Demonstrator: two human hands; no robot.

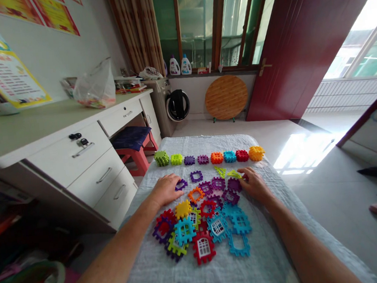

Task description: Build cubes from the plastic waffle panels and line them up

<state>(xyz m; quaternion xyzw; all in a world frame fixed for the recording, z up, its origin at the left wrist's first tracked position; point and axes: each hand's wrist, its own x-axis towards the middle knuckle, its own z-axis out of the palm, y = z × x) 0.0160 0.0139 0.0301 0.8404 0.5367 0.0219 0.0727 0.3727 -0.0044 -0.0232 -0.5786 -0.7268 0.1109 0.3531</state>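
My left hand (169, 190) rests with fingers spread at a dark purple frame piece (181, 185) on the left of the cloth-covered table. Opposite it, my right hand (253, 183) touches the end of a lime green triangular piece (233, 174), beside a purple piece (234, 184); its fingers are apart. Between and below the hands lie loose interlocking pieces: an orange frame (196, 195), a yellow square (183, 210), a red window piece (204, 247) and blue ones (239, 245). Stacks in a row, from green (161, 158) to yellow-orange (256, 153), line the far edge.
The table cloth (220, 277) is light blue. At the left stands a white desk (74, 153) with a plastic bag (95, 86) on top, and a pink stool (136, 146) beside it. Beyond are a washing machine (163, 104), a round wooden board (226, 97) and a red door (286, 49).
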